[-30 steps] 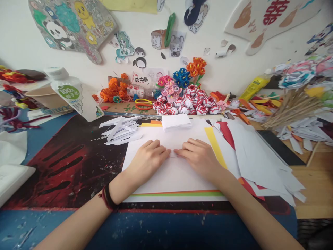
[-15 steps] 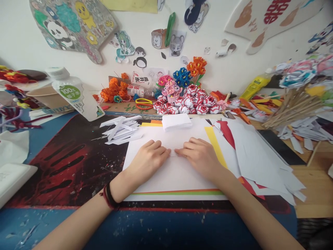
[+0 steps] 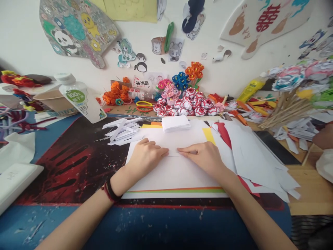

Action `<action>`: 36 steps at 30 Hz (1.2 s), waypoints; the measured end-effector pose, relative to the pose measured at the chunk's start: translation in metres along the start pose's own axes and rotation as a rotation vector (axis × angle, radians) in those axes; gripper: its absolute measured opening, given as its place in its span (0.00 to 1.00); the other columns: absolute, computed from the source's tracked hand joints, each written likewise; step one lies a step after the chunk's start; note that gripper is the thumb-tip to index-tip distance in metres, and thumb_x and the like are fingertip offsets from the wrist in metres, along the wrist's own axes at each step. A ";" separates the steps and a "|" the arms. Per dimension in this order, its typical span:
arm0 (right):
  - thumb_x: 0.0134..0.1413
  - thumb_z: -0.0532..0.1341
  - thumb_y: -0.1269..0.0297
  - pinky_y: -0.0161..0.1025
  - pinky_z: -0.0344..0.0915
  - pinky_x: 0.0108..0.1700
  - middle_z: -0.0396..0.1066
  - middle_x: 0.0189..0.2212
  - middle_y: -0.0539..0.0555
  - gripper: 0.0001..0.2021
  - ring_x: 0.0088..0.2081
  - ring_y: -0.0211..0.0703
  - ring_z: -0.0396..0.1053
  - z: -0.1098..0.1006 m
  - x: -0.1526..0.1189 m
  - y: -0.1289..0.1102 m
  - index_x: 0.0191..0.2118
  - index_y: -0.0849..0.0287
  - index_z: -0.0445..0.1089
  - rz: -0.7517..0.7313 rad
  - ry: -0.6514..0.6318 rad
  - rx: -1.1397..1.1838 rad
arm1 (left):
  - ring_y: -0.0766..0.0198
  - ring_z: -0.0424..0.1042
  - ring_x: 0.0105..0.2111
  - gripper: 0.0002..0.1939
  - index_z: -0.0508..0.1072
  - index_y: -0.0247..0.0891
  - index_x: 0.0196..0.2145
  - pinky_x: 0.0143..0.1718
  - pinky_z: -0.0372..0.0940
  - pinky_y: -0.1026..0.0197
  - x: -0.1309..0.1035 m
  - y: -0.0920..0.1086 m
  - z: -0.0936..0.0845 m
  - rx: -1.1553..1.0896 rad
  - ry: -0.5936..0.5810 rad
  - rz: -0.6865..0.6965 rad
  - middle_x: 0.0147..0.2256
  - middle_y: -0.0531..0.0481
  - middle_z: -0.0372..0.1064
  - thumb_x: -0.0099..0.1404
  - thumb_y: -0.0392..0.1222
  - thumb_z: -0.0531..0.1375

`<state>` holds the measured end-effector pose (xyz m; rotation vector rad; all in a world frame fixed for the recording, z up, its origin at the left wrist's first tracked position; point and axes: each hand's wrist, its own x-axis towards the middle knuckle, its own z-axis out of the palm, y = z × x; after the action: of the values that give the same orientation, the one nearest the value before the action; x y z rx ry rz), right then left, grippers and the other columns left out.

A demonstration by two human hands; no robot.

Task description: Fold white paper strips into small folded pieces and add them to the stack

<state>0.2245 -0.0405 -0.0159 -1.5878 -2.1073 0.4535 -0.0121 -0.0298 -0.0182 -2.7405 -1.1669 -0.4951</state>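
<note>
White paper (image 3: 166, 173) lies flat in front of me, with orange and green sheet edges showing along its near side. My left hand (image 3: 148, 154) rests on it, fingers curled and thumb and forefinger closed at a thin paper edge. Opposite, my right hand (image 3: 201, 156) has its fingers pressed together at the same edge, tips pointing at the left hand. A short gap separates the two sets of fingertips. The paper between them is hard to tell from the white sheet below. A stack of small white paper pieces (image 3: 176, 124) sits just beyond.
White paper strips (image 3: 122, 131) lie at the left on a dark mat (image 3: 85, 139). Loose white sheets (image 3: 255, 156) spread at the right. Behind stand red-and-white paper flowers (image 3: 192, 102), a tilted white bottle (image 3: 82, 100) and yellow-handled scissors (image 3: 144, 105). At the right edge another person's hand (image 3: 324, 139) shows.
Both hands stay at the paper edge, and their fingertips are slightly farther apart. My right fingers have straightened somewhat. The view has shifted a little, and another person's hand now shows at right.
</note>
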 end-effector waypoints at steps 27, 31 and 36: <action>0.62 0.57 0.73 0.39 0.56 0.35 0.72 0.28 0.53 0.10 0.33 0.42 0.66 0.004 0.005 0.002 0.35 0.60 0.75 -0.624 0.110 -0.310 | 0.60 0.63 0.31 0.09 0.70 0.37 0.31 0.31 0.53 0.57 0.008 0.002 -0.002 0.091 -0.021 0.163 0.29 0.49 0.66 0.69 0.36 0.53; 0.62 0.55 0.74 0.40 0.54 0.33 0.69 0.26 0.53 0.11 0.31 0.42 0.64 0.003 0.003 -0.001 0.33 0.61 0.74 -0.666 0.118 -0.371 | 0.60 0.62 0.30 0.10 0.66 0.37 0.29 0.29 0.51 0.56 0.008 0.004 -0.003 0.169 0.004 0.227 0.28 0.50 0.64 0.69 0.33 0.52; 0.63 0.54 0.74 0.39 0.54 0.32 0.67 0.25 0.53 0.13 0.30 0.41 0.61 0.009 0.004 -0.005 0.29 0.62 0.72 -0.662 0.127 -0.341 | 0.59 0.62 0.29 0.09 0.64 0.38 0.28 0.28 0.51 0.56 0.012 0.011 0.001 0.219 0.042 0.247 0.27 0.49 0.64 0.68 0.35 0.54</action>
<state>0.2147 -0.0376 -0.0196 -0.9337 -2.5229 -0.2337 0.0042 -0.0287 -0.0149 -2.6204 -0.8033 -0.3684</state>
